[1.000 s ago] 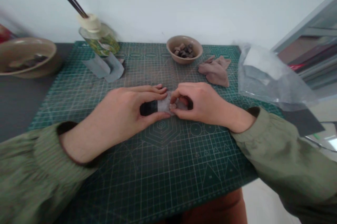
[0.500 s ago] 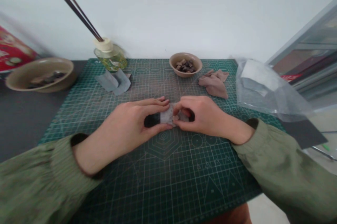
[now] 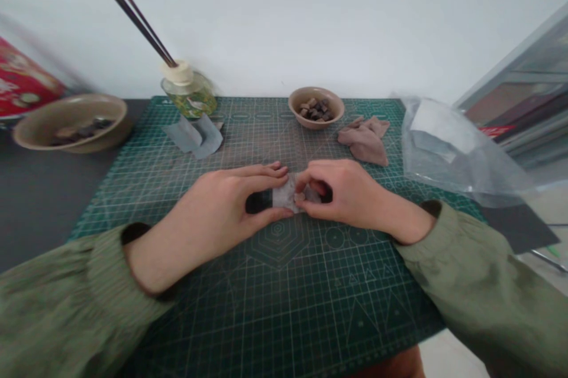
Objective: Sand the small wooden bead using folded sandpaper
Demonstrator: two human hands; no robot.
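Observation:
A pale grey, small rectangular piece (image 3: pixel 283 197) lies flat on the green cutting mat (image 3: pixel 275 301) between my two hands. My left hand (image 3: pixel 222 203) grips it from the left, fingers on the far edge and thumb on the near edge. Over its right part, my right hand (image 3: pixel 344 191) is closed in a pinch. A small pale lump (image 3: pixel 299 196) shows between the thumb and index fingertips; its kind is too blurred to tell. The right fingers partly hide the grey piece.
Behind my hands stand a small bowl of dark cubes (image 3: pixel 316 123) and a crumpled mauve cloth (image 3: pixel 366 140). Bent grey sheets (image 3: pixel 195 135) lie by a reed diffuser (image 3: pixel 190 91). Far left is a larger bowl (image 3: pixel 71 138); at right, a clear plastic bag (image 3: pixel 452 147).
The view has shifted slightly, moving everything a little to the right in the picture. Both hands keep nearly the same pose on the grey piece.

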